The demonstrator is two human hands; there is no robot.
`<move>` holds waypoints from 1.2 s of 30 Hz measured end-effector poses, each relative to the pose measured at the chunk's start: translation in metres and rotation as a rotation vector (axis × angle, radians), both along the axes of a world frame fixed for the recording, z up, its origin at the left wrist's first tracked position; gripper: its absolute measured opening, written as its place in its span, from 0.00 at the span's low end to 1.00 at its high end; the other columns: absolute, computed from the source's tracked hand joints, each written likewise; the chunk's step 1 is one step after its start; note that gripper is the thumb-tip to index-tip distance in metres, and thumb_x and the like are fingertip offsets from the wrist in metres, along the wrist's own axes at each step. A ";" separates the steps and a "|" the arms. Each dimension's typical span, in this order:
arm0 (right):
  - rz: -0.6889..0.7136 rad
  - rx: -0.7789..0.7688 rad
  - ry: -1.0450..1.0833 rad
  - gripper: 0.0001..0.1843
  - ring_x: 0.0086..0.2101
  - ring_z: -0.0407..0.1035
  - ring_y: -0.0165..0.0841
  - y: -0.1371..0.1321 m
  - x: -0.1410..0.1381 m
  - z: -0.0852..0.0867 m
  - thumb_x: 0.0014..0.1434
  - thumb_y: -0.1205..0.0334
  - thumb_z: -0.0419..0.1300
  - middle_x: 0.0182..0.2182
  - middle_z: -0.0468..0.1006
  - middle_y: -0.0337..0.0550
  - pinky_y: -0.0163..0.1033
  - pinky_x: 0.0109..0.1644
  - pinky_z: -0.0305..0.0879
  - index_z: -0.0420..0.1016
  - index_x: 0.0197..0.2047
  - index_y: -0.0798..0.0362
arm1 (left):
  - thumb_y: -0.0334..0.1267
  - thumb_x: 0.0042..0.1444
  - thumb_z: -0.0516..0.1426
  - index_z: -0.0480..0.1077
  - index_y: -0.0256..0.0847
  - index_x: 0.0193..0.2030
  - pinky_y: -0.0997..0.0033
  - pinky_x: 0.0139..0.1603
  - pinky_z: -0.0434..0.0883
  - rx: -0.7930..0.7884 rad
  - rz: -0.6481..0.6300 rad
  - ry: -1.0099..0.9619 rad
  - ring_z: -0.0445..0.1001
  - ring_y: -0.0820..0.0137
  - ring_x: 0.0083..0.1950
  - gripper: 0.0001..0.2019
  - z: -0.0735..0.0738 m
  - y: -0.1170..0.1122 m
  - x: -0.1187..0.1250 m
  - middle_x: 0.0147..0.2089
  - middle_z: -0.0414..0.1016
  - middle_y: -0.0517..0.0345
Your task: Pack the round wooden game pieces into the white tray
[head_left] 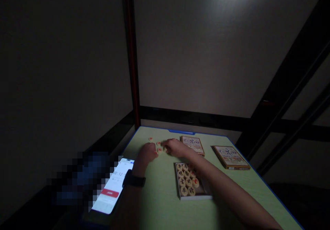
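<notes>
Across the tabletop: pale green matte table (160,206) with a blue rim, set into a dim room corner.
Room: plain grey walls (219,44); dark red upright post (131,51) at the far left corner; dark rails behind.
Loose pieces: small round pale wooden discs with red marks (150,139), scattered near the far left edge, lying flat, marked faces up; round, so no long axis.
Left hand (147,154): curled, knuckles up, on the discs; whether it grips one cannot be told. Black wristwatch (133,180) on the wrist.
Right hand (175,146): palm down, fingers at the same discs; grip cannot be told.
Tray: shallow rectangular box tray (205,194) under the right forearm, long axis running away from the person, holding rows of discs with red and black marks (187,182).
Lids: two flat printed cardboard boxes, one beyond the tray (193,144), one well right (230,156).
Phone: lit smartphone (113,185) at the left edge, showing a red button.
</notes>
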State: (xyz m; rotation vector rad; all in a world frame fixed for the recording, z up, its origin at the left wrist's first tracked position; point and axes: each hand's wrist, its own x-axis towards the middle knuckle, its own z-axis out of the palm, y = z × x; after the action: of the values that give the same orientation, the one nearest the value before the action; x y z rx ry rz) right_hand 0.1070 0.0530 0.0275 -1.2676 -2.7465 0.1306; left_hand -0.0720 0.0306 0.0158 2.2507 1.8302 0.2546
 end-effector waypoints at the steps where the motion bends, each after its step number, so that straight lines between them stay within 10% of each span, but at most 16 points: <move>1: -0.014 0.003 0.015 0.20 0.43 0.75 0.38 -0.001 0.003 0.002 0.54 0.73 0.57 0.43 0.83 0.49 0.35 0.45 0.64 0.80 0.49 0.54 | 0.28 0.52 0.59 0.73 0.38 0.34 0.69 0.48 0.68 0.001 -0.002 -0.003 0.75 0.62 0.48 0.04 0.000 0.000 0.000 0.42 0.78 0.49; 18: -0.070 -0.027 -0.034 0.10 0.35 0.75 0.37 0.001 -0.002 -0.001 0.54 0.69 0.59 0.34 0.83 0.47 0.35 0.35 0.60 0.82 0.36 0.54 | 0.27 0.52 0.59 0.74 0.37 0.35 0.71 0.46 0.67 -0.006 -0.011 -0.004 0.75 0.63 0.47 0.04 0.002 -0.001 0.000 0.43 0.79 0.48; 36: -0.111 0.062 0.147 0.18 0.43 0.72 0.37 -0.042 0.040 0.019 0.59 0.75 0.54 0.45 0.78 0.53 0.37 0.45 0.61 0.69 0.52 0.59 | 0.32 0.66 0.49 0.73 0.39 0.42 0.68 0.52 0.66 0.277 0.043 -0.226 0.75 0.65 0.49 0.11 0.010 -0.001 0.023 0.45 0.78 0.50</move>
State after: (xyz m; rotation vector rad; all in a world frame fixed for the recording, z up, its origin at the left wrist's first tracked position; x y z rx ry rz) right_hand 0.1474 0.0112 0.0466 -1.3337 -2.5314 0.1222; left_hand -0.0489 0.0293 0.0261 2.2436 1.8175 0.7810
